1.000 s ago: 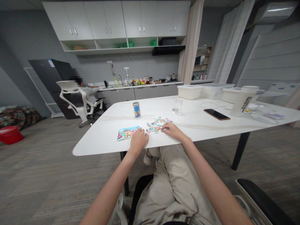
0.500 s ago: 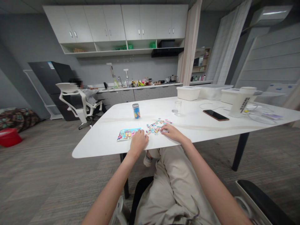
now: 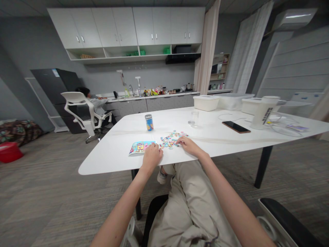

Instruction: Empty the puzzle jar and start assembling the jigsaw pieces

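Observation:
A loose heap of small colourful jigsaw puzzle pieces [image 3: 168, 140] lies on the white table [image 3: 108, 154]. My right hand [image 3: 189, 145] is at the heap's right side, its fingers bent and closed around a puzzle piece mostly hidden by the fingertips. To the left is a bright cartoon picture sheet [image 3: 138, 147], its near edge slightly raised. My left hand [image 3: 153, 154] rests over the sheet's right end, fingers loosely bent and lying on it, and hides that corner. Behind the sheet stands a blue cartoon-printed jar [image 3: 149, 123] with a metallic lid.
A clear container [image 3: 195, 117] and a round lid [image 3: 191, 122] are beyond the heap. Rightward lie a phone [image 3: 235, 126], a white tumbler [image 3: 266, 113], cables and white storage boxes [image 3: 206, 103]. A person [image 3: 99, 103] sits by the far counter, near a white chair [image 3: 77, 106].
My right hand's fingertips have shifted very slightly among the pieces. My left hand stays on the sheet, and the whole view has tilted a little.

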